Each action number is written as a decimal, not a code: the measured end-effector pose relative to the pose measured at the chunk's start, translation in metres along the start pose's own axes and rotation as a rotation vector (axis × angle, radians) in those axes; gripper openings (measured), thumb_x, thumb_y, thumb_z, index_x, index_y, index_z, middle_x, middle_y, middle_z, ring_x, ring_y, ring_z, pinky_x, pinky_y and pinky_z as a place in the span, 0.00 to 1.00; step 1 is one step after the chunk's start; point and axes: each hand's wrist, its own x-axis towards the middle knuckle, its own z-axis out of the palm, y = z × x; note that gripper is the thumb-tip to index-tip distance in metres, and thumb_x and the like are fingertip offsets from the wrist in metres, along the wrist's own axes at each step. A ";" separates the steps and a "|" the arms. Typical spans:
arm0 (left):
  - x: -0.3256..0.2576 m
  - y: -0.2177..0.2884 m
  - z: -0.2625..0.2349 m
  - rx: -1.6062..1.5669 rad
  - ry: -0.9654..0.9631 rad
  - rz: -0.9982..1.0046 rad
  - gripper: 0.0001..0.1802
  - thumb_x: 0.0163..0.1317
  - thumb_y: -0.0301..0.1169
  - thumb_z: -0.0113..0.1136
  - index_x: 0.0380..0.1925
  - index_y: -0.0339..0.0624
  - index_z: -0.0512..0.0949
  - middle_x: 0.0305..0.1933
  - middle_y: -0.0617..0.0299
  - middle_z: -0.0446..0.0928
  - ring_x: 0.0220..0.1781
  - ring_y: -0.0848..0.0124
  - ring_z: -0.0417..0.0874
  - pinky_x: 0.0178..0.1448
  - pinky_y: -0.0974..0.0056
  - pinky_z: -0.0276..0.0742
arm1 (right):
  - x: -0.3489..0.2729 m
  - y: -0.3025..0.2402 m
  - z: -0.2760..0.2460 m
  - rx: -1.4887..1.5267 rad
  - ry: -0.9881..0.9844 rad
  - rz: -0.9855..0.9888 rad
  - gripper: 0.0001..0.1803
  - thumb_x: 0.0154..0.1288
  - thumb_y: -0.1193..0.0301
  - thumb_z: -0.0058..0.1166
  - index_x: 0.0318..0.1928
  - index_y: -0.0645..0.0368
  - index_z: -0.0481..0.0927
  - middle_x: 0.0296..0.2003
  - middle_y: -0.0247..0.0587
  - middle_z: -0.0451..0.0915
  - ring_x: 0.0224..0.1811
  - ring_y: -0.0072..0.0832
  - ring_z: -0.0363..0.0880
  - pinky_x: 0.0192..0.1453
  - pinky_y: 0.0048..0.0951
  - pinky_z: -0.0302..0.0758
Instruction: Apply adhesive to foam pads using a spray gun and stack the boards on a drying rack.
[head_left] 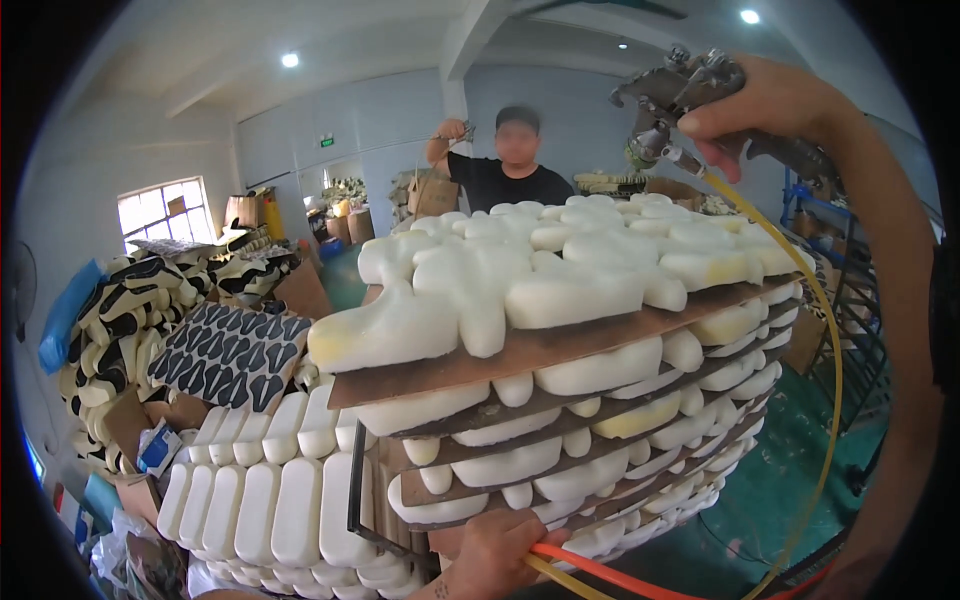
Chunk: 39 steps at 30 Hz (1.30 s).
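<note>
Right hand [775, 100]: grasping spray gun [672, 92], raised toward the right above white pads [470, 285] stacked on brown boards [560, 345] | left hand [497, 555]: clutching red hose [612, 571] and yellow hose [562, 577], low in front | best: keep hoses slack, off pads

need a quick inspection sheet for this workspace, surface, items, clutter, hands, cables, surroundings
Surface: brown boards stacked in layers, white pads between them.
Job's things: white pads crowd the top board, some yellowish in places; metal spray gun raised above the stack.
Clutter: heaped black-and-cream pieces, a dark-patterned sheet and a blue roll on the left.
Hands: right hand grips the spray gun; left hand holds the orange hose.
Cables: yellow hose hangs from the gun.
Surroundings: person in black beyond the stack; green floor; window.
</note>
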 end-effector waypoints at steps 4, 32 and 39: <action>0.010 0.004 0.013 -0.094 -0.013 -0.087 0.17 0.49 0.29 0.63 0.14 0.39 0.64 0.14 0.55 0.63 0.16 0.55 0.66 0.20 0.56 0.60 | -0.007 0.014 -0.015 0.061 -0.203 0.000 0.16 0.53 0.63 0.60 0.32 0.66 0.76 0.19 0.43 0.77 0.16 0.28 0.77 0.22 0.26 0.76; 0.041 0.040 0.139 0.073 -0.052 -0.143 0.11 0.46 0.28 0.64 0.17 0.39 0.70 0.16 0.54 0.68 0.19 0.54 0.71 0.22 0.58 0.65 | -0.041 0.150 -0.074 0.089 -0.264 -0.113 0.12 0.53 0.68 0.57 0.27 0.67 0.74 0.17 0.42 0.76 0.15 0.29 0.76 0.22 0.27 0.74; 0.040 0.058 0.184 0.078 0.110 -0.037 0.09 0.49 0.25 0.61 0.18 0.38 0.70 0.17 0.52 0.68 0.19 0.54 0.71 0.23 0.58 0.65 | -0.046 0.161 -0.072 0.102 0.017 -0.121 0.11 0.55 0.68 0.55 0.25 0.65 0.75 0.18 0.41 0.76 0.15 0.29 0.75 0.23 0.27 0.74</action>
